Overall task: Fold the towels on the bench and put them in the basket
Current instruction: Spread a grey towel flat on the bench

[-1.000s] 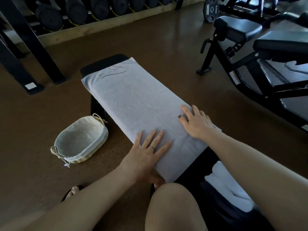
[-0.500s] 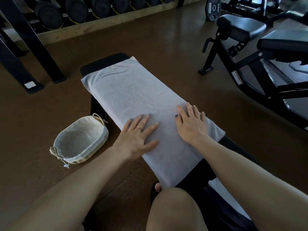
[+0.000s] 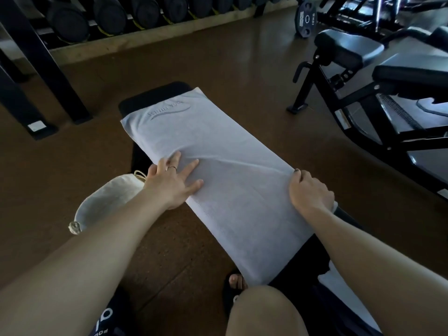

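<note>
Grey towel [image 3: 218, 151] lies lengthwise along the counter [image 3: 155, 95], far end short of its far edge. Left hand [image 3: 173, 183] flat, fingers spread, at towel's left edge. Right hand [image 3: 309, 190] grips towel's right edge. Basket [image 3: 106, 204] on floor, left of counter.

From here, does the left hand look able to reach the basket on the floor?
Probably yes. The basket sits on the floor right beside the bench, just under the left hand, which lies on the towel's edge. Nothing stands between them.
</note>
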`<action>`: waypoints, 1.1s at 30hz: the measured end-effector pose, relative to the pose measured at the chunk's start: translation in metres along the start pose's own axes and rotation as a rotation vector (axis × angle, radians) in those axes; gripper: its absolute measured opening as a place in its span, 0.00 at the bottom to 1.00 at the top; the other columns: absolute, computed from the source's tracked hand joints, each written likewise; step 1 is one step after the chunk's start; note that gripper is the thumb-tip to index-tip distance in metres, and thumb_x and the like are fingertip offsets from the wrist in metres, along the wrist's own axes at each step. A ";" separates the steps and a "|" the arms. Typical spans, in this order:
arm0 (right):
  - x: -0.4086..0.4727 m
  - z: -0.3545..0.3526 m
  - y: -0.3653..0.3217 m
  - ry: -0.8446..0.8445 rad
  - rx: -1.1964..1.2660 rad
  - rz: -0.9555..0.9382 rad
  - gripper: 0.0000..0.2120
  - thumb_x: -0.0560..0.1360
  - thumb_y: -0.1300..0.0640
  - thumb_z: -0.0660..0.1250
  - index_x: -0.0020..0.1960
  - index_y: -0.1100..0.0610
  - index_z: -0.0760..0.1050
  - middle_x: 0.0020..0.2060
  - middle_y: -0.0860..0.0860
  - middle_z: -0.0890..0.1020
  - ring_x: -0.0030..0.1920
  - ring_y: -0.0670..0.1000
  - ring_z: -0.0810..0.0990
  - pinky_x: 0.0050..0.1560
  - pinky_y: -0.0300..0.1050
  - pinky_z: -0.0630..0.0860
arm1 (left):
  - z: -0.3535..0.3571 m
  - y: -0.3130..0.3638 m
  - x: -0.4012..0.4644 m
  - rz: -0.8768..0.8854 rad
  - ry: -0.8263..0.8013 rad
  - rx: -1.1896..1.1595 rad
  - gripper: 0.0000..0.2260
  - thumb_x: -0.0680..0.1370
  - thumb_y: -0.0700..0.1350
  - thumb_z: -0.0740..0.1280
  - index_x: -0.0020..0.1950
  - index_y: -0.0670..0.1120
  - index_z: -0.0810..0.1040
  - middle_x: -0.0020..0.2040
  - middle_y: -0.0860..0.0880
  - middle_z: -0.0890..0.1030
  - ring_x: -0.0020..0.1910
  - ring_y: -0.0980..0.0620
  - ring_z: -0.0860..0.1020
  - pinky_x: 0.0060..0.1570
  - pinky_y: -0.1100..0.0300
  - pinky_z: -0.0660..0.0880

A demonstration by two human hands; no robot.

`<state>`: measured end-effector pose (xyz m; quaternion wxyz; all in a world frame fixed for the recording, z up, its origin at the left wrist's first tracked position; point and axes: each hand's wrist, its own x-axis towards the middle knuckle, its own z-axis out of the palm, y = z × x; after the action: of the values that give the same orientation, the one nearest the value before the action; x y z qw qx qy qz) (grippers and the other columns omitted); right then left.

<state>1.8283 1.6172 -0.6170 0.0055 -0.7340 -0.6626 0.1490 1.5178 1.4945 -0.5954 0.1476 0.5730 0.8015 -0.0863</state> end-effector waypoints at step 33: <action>0.032 -0.057 0.096 -0.446 0.644 0.186 0.15 0.76 0.65 0.66 0.61 0.58 0.82 0.60 0.60 0.80 0.59 0.62 0.80 0.66 0.61 0.77 | 0.003 0.158 -0.014 0.284 -0.103 0.129 0.45 0.71 0.79 0.55 0.81 0.66 0.38 0.83 0.47 0.37 0.82 0.40 0.39 0.77 0.34 0.46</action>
<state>1.9367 1.6472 -0.5893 0.0777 -0.7012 -0.4977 0.5045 1.6720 1.5330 -0.5889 0.1621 0.6836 0.6966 -0.1452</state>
